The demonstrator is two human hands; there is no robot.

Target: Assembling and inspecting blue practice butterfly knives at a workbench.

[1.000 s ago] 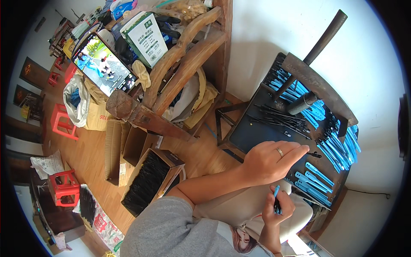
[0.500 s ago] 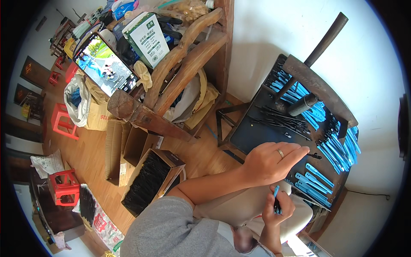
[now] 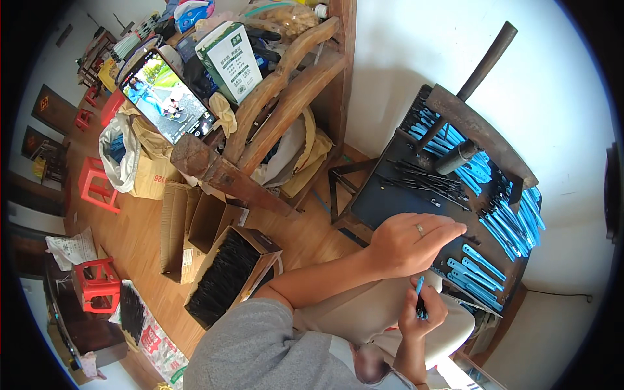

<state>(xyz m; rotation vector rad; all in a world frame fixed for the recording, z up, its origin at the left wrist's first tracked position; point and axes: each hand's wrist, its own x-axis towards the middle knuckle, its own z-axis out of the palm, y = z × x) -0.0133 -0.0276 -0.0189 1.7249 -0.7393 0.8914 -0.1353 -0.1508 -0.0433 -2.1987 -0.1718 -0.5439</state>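
Observation:
My left hand [image 3: 413, 244], with a ring on one finger, reaches over the near edge of a dark work table [image 3: 372, 209]. Its fingers are pressed together, and whatever they pinch is hidden. Just past the fingertips is a small dark piece [image 3: 472, 240], too blurred to name. Lower down, close to my lap, my right hand [image 3: 424, 317] is closed around a slim blue-and-black piece [image 3: 420, 286] whose blue end pokes up. Loose blue handles [image 3: 478, 276] lie on the table to the right, beside a larger pile of blue handles [image 3: 510, 227]. Thin black strips [image 3: 426, 179] lie farther back.
A heavy metal press frame with a long lever [image 3: 487, 62] stands over the table against the white wall. To the left are a wooden chair [image 3: 286, 110], a lit phone [image 3: 166, 97], cardboard boxes [image 3: 175, 227], a box of black strips [image 3: 227, 276] and red stools [image 3: 97, 284].
My left hand has shifted very slightly left, and the dark piece by its fingertips shows less clearly. My right hand keeps its grip, its blue piece a little more upright. The view has turned slightly.

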